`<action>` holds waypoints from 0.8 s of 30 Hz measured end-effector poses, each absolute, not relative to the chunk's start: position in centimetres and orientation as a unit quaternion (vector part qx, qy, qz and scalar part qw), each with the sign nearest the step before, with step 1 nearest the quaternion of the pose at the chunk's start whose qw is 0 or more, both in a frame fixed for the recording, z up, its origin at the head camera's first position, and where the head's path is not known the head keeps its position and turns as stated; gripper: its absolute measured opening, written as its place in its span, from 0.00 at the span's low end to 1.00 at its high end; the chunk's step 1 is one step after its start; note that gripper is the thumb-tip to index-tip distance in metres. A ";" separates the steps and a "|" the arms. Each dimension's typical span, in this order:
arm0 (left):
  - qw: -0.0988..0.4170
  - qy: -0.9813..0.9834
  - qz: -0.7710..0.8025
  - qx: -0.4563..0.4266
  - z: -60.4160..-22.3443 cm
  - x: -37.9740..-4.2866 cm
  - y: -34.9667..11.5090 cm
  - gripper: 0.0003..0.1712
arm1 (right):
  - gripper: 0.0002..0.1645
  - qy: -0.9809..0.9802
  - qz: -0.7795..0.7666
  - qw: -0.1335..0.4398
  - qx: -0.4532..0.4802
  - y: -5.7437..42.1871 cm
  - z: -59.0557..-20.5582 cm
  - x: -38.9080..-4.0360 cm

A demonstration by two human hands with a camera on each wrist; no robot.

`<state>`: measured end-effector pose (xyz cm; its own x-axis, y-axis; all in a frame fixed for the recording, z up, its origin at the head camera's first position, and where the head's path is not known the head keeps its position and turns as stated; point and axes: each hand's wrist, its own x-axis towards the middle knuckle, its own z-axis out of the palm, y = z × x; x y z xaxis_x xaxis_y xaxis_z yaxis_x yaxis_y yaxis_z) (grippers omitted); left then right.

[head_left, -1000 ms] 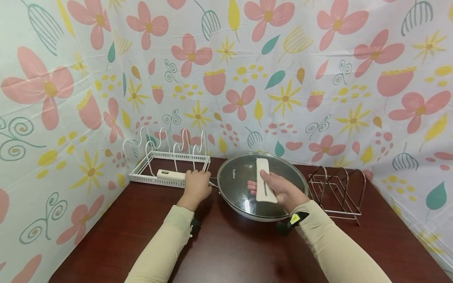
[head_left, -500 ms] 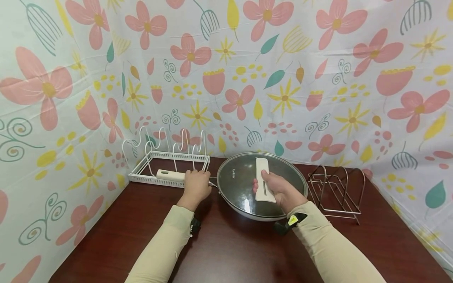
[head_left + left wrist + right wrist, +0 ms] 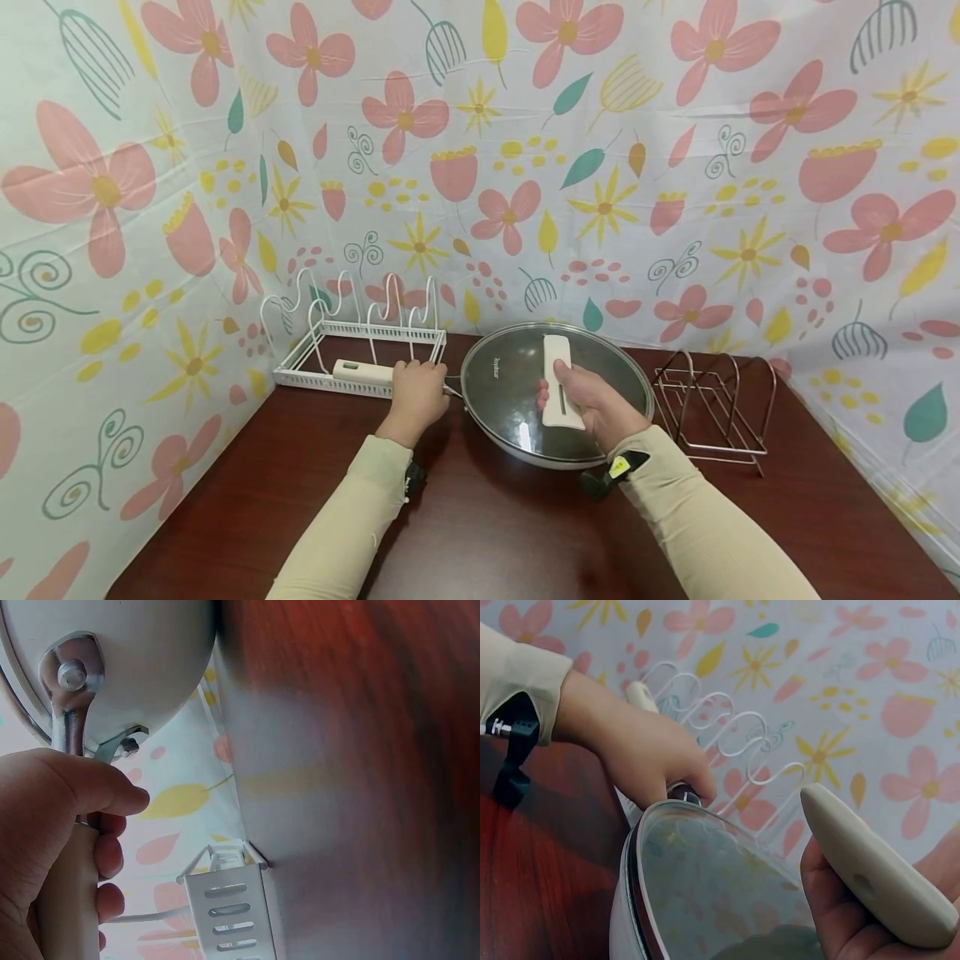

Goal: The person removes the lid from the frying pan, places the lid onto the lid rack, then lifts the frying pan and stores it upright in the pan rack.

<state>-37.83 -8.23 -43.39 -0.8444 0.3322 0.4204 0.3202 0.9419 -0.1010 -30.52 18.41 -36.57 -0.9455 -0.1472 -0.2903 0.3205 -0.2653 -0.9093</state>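
Observation:
A wide frying pan (image 3: 157, 667) with a pale outside stands on the table, covered by a glass lid (image 3: 498, 408). My left hand (image 3: 417, 400) grips the cream pan handle (image 3: 362, 372) near its metal neck, the thumb lying along the near side in the left wrist view. On top of the lid rises a long cream lid handle (image 3: 877, 866) with a slot. My right hand (image 3: 597, 404) holds this lid handle, thumb on the near face and fingers curled round the far side. The lid's edge sits at the pan's rim all round.
A white rack (image 3: 311, 382) with wavy wire dividers stands behind the pan handle at the back left. To the right of the pan is a brown metal wire rack (image 3: 772, 400). Flower-printed cloth (image 3: 480, 108) hangs behind the dark red wooden table (image 3: 480, 533).
My right fingers, loosely extended past the lid handle a second ago, have curled in round it. The left hand, the pan and the lid stay in place.

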 end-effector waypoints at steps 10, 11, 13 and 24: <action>0.218 -0.960 0.017 -0.175 -43.4 -37.9 -8.3 0.15 | 0.14 0.588 -0.792 0.145 0.071 18.4 -36.4 -30.6; 0.219 -0.960 0.018 -0.176 -43.4 -37.9 -8.3 0.15 | 0.14 0.588 -0.793 0.145 0.070 18.4 -36.3 -30.6; 0.221 -0.959 0.019 -0.177 -43.4 -37.9 -8.2 0.15 | 0.13 0.586 -0.794 0.145 0.069 18.5 -36.2 -30.6; 0.222 -0.959 0.025 -0.175 -43.2 -37.7 -8.4 0.17 | 0.13 0.579 -0.796 0.160 0.071 18.8 -35.8 -30.6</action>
